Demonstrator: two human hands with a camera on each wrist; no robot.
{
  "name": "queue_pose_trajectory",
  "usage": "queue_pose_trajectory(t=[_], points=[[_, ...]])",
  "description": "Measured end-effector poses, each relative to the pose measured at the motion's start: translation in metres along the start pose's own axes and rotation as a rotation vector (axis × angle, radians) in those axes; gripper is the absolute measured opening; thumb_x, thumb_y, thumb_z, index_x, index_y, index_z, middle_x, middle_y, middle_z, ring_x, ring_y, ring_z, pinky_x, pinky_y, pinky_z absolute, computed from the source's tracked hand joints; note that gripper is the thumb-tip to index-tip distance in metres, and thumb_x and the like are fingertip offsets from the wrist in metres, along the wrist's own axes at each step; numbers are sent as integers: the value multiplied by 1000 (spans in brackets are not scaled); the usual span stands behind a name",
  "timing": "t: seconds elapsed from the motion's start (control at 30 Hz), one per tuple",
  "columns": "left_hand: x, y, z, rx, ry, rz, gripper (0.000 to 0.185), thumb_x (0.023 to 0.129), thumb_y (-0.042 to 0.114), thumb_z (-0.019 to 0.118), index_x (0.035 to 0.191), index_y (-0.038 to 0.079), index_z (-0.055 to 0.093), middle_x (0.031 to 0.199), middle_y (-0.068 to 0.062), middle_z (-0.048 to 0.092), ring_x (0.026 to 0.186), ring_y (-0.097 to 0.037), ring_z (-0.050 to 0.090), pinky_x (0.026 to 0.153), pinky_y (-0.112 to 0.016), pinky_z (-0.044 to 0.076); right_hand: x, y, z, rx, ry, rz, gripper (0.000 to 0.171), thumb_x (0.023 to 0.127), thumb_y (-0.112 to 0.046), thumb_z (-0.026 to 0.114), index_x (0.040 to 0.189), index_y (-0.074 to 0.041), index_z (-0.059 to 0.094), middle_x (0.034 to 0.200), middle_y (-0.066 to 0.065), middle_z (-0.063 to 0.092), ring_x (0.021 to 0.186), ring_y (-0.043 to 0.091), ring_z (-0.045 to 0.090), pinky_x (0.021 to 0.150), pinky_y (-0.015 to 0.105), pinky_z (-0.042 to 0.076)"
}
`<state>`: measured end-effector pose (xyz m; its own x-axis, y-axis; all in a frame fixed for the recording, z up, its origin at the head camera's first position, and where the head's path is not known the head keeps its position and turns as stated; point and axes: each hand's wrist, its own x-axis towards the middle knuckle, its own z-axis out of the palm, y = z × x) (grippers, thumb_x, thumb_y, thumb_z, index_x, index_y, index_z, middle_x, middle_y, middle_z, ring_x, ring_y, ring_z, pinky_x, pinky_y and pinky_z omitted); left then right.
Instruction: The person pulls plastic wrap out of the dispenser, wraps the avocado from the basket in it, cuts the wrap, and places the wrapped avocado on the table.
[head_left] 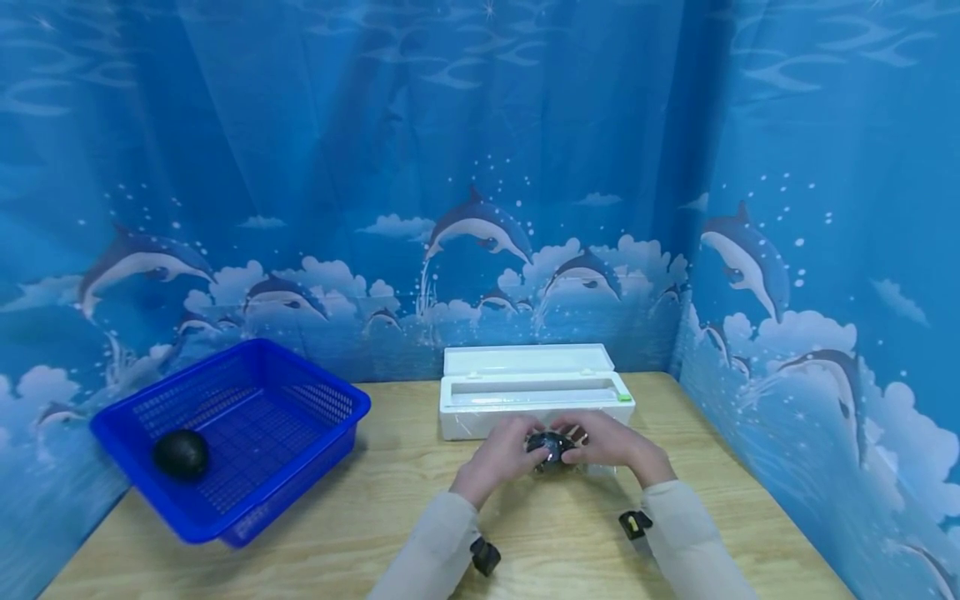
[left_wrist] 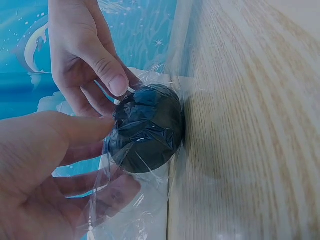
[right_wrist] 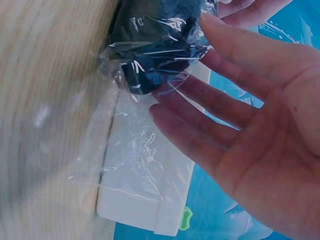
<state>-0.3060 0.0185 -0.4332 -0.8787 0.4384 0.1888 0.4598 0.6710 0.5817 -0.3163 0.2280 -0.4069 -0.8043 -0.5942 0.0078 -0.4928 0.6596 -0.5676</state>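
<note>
I work at a screened tabletop station resembling a recording booth. Enclosure: a blue curtain (head_left: 315, 108) fills the upper frame and turns a corner at upper right. Its print repeats dolphins (head_left: 491, 221) and clouds. Work surface: a wood-grain table (head_left: 397, 492), lower frame, back edge along the curtain. Recording equipment: a black wrist unit (head_left: 486, 557) at each cuff, lower centre and lower right. The curtain hides the room beyond; I cannot classify it as home, lab or office.

Blue basket (head_left: 300, 479), wooden table (head_left: 393, 467), curtain (head_left: 345, 150) — dolphin-printed
</note>
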Motion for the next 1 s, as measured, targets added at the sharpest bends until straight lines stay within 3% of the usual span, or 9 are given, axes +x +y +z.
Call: queue_pose_trajectory(t=[0.27, 0.4, 0.6, 0.83, 1.0], points=[[1, -2, 1, 6, -13, 18, 28, 91, 14, 78, 118, 8, 72, 116, -8, 75, 109, -24, 70, 94, -35, 59, 4, 6, 3, -11, 4, -8, 34, 89, -7, 79, 121, -5, 68, 114, 12, 73, 106, 30, 70, 90, 48, 61], [2, -2, 1, -6, -28, 11, 28, 92, 14, 78, 118, 8, 72, 116, -8, 75, 107, -22, 70, 93, -33, 59, 1, 4, -1, -9, 5, 6, 37, 90, -8, 78, 124, -2, 67, 116, 16, 73, 106, 33, 70, 91, 50, 61], [1, -3, 1, -17, -24, 16, 31, 92, 15, 77, 122, 6, 71, 119, -10, 74, 110, -25, 70, 96, -38, 59, -5, 1, -9, -18, 40, 49, 44, 90, -10, 77, 130, 3, 64, 124, 23, 70, 109, 38, 70, 93, 48, 61], [-1, 1, -3, -34, -29, -43, 37, 94, 18, 75, 129, 7, 68, 128, -11, 70, 118, -28, 66, 100, -45, 57, -8, 3, -13, -4, 55, 46, 44, 90, -9, 76, 130, 4, 63, 123, 24, 70, 109, 39, 69, 95, 50, 60], [-2, 0, -6, -35, -26, -43, 38, 94, 18, 74, 130, 7, 67, 128, -13, 70, 117, -29, 67, 98, -46, 58, -9, 8, -17, -18, 101, 46, 39, 91, -8, 76, 126, 4, 65, 119, 23, 71, 104, 35, 71, 87, 40, 63]])
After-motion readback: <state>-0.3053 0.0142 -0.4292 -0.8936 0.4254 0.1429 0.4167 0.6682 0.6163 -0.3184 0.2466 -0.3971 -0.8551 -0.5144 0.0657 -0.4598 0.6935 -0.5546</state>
